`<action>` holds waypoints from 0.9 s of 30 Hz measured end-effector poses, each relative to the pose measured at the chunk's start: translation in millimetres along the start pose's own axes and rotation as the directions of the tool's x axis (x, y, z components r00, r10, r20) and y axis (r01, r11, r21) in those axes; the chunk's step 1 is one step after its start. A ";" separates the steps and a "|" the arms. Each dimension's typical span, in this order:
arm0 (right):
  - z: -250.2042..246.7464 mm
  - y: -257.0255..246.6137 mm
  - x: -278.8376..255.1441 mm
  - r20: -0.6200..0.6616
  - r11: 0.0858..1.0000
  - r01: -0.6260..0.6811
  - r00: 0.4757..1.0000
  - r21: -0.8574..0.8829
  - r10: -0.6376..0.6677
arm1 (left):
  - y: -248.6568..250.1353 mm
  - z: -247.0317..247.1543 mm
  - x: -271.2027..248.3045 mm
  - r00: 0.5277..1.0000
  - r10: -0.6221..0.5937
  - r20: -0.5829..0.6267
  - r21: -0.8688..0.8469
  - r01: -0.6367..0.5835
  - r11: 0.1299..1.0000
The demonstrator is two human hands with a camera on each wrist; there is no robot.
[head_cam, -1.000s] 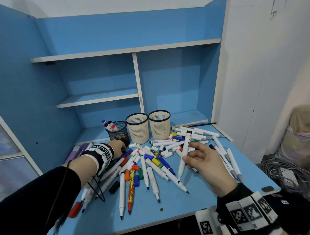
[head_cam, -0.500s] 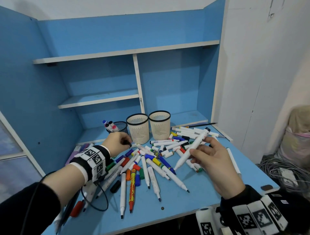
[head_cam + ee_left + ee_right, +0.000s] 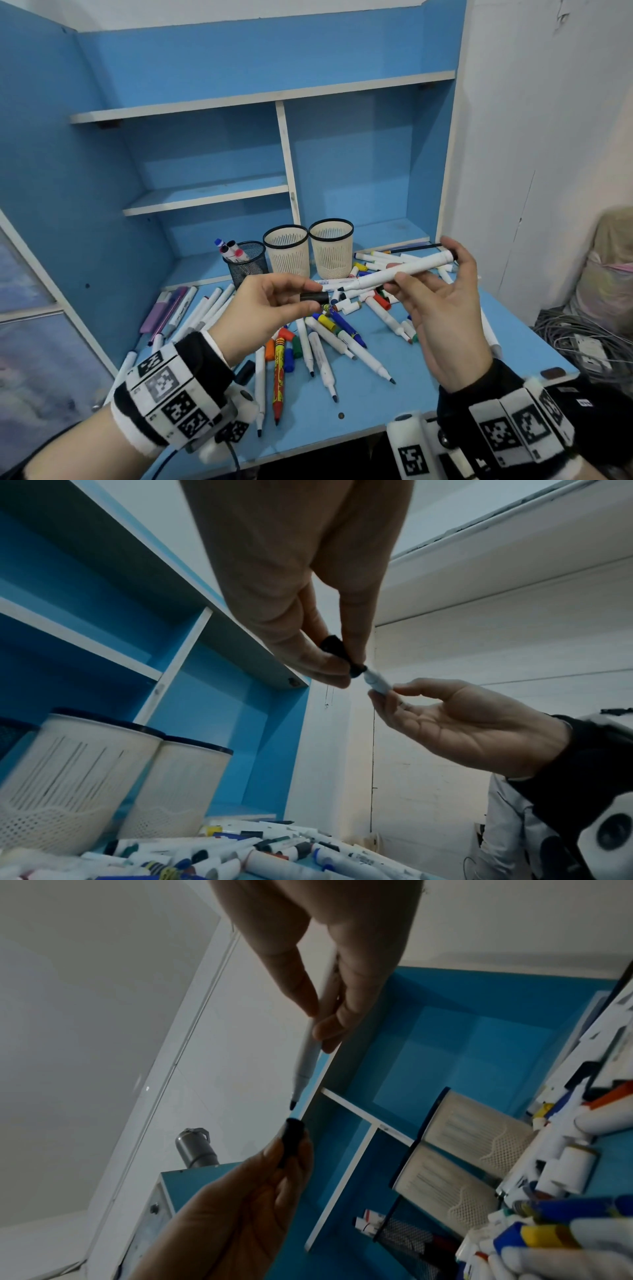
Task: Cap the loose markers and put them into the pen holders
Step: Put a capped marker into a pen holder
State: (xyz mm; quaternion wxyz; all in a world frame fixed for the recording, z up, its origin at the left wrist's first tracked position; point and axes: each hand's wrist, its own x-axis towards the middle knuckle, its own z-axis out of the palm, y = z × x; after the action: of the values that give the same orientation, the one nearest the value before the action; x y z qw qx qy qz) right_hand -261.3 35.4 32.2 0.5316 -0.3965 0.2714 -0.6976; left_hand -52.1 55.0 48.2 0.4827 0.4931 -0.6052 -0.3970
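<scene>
A blue desk (image 3: pixel 404 394) with blue shelves (image 3: pixel 205 195) at its far side carries a wide scatter of loose markers (image 3: pixel 329 329), white barrels with coloured caps and tips, some capped, some bare. At the far edge of the scatter stand three pen holders in a row: two cream slatted cups (image 3: pixel 331 248) with dark rims side by side, and to their left a black mesh cup (image 3: pixel 249 262) with a few capped markers leaning in it. Above the pile, the right hand (image 3: pixel 442 308) pinches a long white marker (image 3: pixel 404 269) near its middle between thumb and fingertips, the barrel nearly level, its dark end plug to the far right and its bare dark tip pointing left. The left hand (image 3: pixel 263 305) pinches a short black cap (image 3: pixel 313 296) between thumb and forefinger, its open mouth facing right towards the tip. In the right wrist view, cap and tip sit just apart, nearly in line, not yet joined.
</scene>
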 end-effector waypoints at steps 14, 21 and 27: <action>11.3 16.1 -12.2 0.100 0.999 -0.016 0.995 0.038 0.012 | 3.1 9.2 -10.6 0.997 0.025 -0.073 -0.090 -0.032 0.995; 19.1 19.9 -21.5 0.097 0.998 0.065 0.993 0.028 -0.067 | 7.4 11.9 -12.9 0.995 0.041 -0.091 -0.139 -0.053 0.989; 28.2 35.3 -33.5 0.065 0.993 0.121 0.991 0.007 -0.121 | 9.2 20.8 -16.4 0.999 0.030 0.014 -0.147 -0.028 0.989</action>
State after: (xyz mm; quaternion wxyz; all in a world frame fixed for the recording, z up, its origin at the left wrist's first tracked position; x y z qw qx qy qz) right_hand -214.9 58.5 10.2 0.4975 -0.4341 0.2283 -0.7155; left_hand -73.6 73.0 49.3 0.5184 0.4440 -0.5854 -0.4375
